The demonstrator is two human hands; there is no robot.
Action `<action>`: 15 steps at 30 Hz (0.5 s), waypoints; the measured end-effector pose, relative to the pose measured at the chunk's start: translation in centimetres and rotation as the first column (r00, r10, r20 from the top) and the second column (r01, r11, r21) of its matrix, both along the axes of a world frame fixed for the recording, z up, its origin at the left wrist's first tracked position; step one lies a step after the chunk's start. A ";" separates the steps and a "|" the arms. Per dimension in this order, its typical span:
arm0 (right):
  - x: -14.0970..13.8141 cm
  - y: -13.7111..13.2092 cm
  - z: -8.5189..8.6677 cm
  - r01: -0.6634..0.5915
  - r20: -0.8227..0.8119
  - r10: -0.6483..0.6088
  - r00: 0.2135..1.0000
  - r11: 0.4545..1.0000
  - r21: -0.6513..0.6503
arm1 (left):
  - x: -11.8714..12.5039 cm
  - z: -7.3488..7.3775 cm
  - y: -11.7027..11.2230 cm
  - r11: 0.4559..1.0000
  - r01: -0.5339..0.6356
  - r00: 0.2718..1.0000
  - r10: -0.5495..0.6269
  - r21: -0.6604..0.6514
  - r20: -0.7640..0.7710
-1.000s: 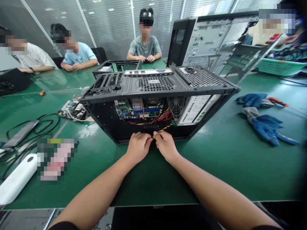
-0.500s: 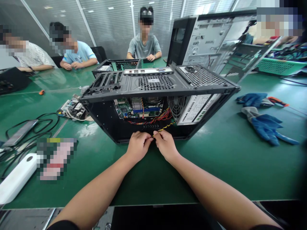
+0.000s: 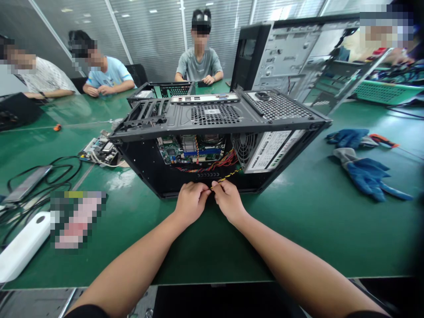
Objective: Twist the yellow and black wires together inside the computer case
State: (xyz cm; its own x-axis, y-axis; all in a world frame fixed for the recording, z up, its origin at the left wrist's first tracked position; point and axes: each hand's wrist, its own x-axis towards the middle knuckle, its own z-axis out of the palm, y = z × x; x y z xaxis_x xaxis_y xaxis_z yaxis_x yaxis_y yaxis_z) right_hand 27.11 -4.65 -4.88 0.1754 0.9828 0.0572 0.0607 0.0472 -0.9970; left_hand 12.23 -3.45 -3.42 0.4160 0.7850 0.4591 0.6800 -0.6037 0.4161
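A black computer case (image 3: 139, 170) stands on the green table with its open side facing me. Inside it are a motherboard (image 3: 175, 152), a bundle of red and orange wires (image 3: 228, 159) and a power supply (image 3: 270, 152) with a fan grille. A twisted yellow-and-black cable (image 3: 231, 174) runs from beneath the power supply to the case's lower front edge. There my right hand (image 3: 230, 201) pinches it, and my left hand (image 3: 190, 203) is closed on its end, fingertips almost touching the right ones. The cable's tip is hidden by my fingers.
Blue work gloves (image 3: 367, 176) lie at the right near an orange-handled tool (image 3: 382, 140). On the left are a circuit board (image 3: 101, 148), black cables (image 3: 74, 161) and a white power bank-like block (image 3: 26, 247). Another case (image 3: 253, 57) stands behind; several people sit around the table.
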 end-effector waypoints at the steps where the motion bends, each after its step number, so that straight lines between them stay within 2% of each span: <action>1: 0.0 0.0 0.0 -0.004 -0.008 0.004 1.000 1.000 0.001 | 0.0 0.1 0.0 1.000 0.004 1.000 -0.004 -0.002 -0.006; 9: -0.1 -0.1 0.0 -0.035 -0.028 0.035 0.999 0.999 -0.002 | 0.1 0.2 0.1 1.000 0.013 0.999 -0.013 -0.003 -0.040; 15: -0.1 -0.1 0.3 -0.006 -0.008 0.005 1.000 1.000 -0.004 | 0.0 0.1 0.0 0.999 0.021 0.999 -0.019 0.047 -0.040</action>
